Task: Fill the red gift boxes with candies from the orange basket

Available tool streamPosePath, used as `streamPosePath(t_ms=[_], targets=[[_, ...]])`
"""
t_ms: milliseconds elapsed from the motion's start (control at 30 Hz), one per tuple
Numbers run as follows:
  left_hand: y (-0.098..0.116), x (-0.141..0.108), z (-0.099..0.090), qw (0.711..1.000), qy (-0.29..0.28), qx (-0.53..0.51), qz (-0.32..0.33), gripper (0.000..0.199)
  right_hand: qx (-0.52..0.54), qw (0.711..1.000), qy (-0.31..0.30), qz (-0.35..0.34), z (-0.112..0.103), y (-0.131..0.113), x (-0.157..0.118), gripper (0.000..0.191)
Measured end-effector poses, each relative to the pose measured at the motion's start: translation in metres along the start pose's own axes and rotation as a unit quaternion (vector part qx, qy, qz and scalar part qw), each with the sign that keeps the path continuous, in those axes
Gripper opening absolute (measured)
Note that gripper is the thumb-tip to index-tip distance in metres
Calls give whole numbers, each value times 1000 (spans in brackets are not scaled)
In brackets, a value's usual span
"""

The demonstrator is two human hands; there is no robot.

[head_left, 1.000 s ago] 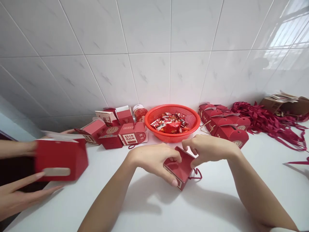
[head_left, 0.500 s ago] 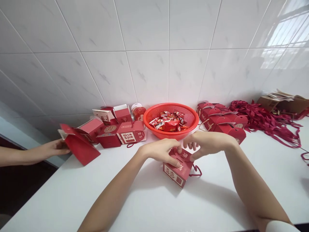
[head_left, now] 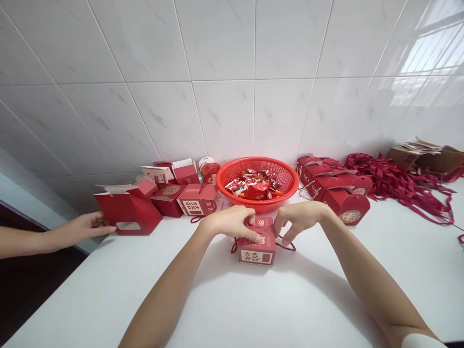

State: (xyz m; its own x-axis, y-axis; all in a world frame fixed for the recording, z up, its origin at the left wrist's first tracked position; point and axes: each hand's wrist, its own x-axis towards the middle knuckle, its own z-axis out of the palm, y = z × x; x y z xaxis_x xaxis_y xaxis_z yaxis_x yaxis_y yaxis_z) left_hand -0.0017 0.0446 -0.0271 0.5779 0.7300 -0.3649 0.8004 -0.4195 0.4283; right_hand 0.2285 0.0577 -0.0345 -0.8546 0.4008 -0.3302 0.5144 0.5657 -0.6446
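Note:
A small red box [head_left: 258, 247] with a pale printed front panel stands on the white table, a dark red cord looping out at each side. My left hand [head_left: 234, 223] grips its left and top part, thumb lying across the top. At the box's right side is my right hand [head_left: 297, 218], its fingers curled down by the right cord; whether they pinch the cord or the box edge is hard to make out. Just behind the box sits a red plastic basket [head_left: 258, 206] holding wrapped sweets [head_left: 255, 186].
At the left, another person's hand [head_left: 85, 231] touches a red bag-like box [head_left: 143, 212] beside several red boxes [head_left: 197, 200]. Right of the basket stand more red boxes [head_left: 348, 205], a heap of dark red ribbons [head_left: 384, 179] and a brown carton [head_left: 404, 157]. A tiled wall rises behind.
The small box has turned so its printed panel faces me, and my right hand has moved lower against its side. The other person's bag-like box now stands upright.

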Motion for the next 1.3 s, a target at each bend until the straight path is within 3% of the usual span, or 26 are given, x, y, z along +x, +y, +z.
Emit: streamPosePath(t_ms=[100,167,300,400,567,700,833,1000,1200,1300], targets=[[2,-1,-1,1000,1,3,-7,47,72,997,11,-13,-3,4,-1,36],[4,-2,-2,1000,1,2,-13,48,132,989,52,-27,-6,2,-6,35],[6,-2,-2,1000,7,11,-22,47,280,943,162,-76,-10,-12,-20,31],[9,-4,0,999,29,6,-29,48,319,918,215,-97,-8,-27,-24,28],[19,-19,-4,986,144,-80,24,43,294,911,276,-81,-3,-49,-24,27],[28,-37,-9,941,204,-235,132,42,252,911,323,-37,1,-61,-27,31],[37,-47,-8,906,192,-319,203,42,173,918,357,-13,8,-67,-27,34],[47,-45,-1,880,138,-367,267,42,61,904,421,44,18,-75,-19,21],[50,-41,4,894,166,-319,268,46,12,878,470,87,24,-78,-11,15],[48,-37,7,909,219,-267,231,59,12,866,492,89,23,-79,-13,16]])
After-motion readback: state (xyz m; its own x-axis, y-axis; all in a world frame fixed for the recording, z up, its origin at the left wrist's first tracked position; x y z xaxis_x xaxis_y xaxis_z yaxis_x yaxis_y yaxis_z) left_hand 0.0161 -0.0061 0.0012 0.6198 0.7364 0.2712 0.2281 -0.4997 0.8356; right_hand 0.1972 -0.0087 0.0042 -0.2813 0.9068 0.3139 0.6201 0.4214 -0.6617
